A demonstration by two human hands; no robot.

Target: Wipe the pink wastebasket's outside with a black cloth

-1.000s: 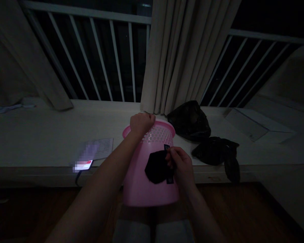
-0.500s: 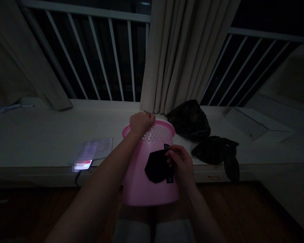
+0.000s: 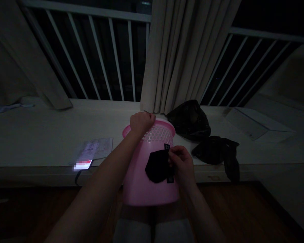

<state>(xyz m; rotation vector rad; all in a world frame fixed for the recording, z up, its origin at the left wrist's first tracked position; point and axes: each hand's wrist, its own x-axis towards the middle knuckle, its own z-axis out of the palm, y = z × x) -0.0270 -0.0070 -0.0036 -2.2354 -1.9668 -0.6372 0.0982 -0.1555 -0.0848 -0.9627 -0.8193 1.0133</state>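
Observation:
A pink plastic wastebasket (image 3: 142, 189) with honeycomb holes below its rim is held in front of me, above my legs. My left hand (image 3: 142, 122) is closed in a fist over the basket's top rim. Against the side of the basket is a flat black piece (image 3: 155, 167), and whether it is cloth or plastic is too dark to tell. The fingertips of my right hand (image 3: 181, 160) pinch its right edge. A dark label strip (image 3: 167, 147) with small light print shows above those fingers, and its lower end shows below them.
On the white window ledge (image 3: 53, 135), two black plastic bags (image 3: 188, 121) lie right of the basket, the nearer one drooping over the edge. A lit phone (image 3: 83, 165) and paper (image 3: 101, 148) are at left. A white box (image 3: 258, 125) stands right; curtains (image 3: 177, 57) hang behind.
My right hand has shifted very slightly to the right, its fingertips still at the edge of the black piece. My left hand and the wastebasket stay in place.

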